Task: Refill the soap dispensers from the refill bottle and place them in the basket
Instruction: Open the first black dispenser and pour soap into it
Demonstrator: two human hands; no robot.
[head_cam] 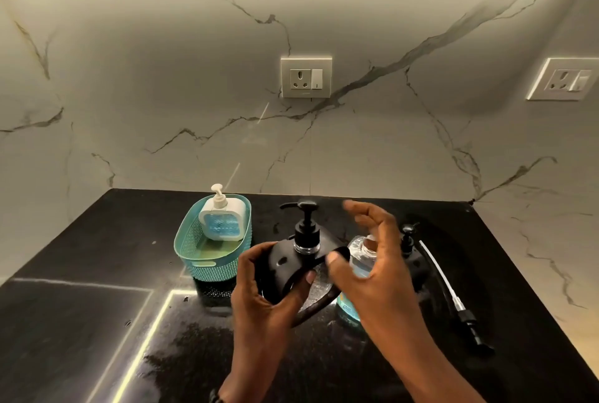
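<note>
Dispenser (291,268) held in left hand (269,292).

Wall (162,78): pale marble-pattern panels with dark grey veins. Two white socket plates mounted on it, one central (306,77), one at far right (565,79). Worktop (81,321): glossy black stone, reflecting a bright light strip (142,347).

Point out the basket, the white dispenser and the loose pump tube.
basket (207,261): head view, front wall.
white dispenser (222,219): head view, its front face.
loose pump tube (437,268): head view, mid-length of the white tube.
</note>
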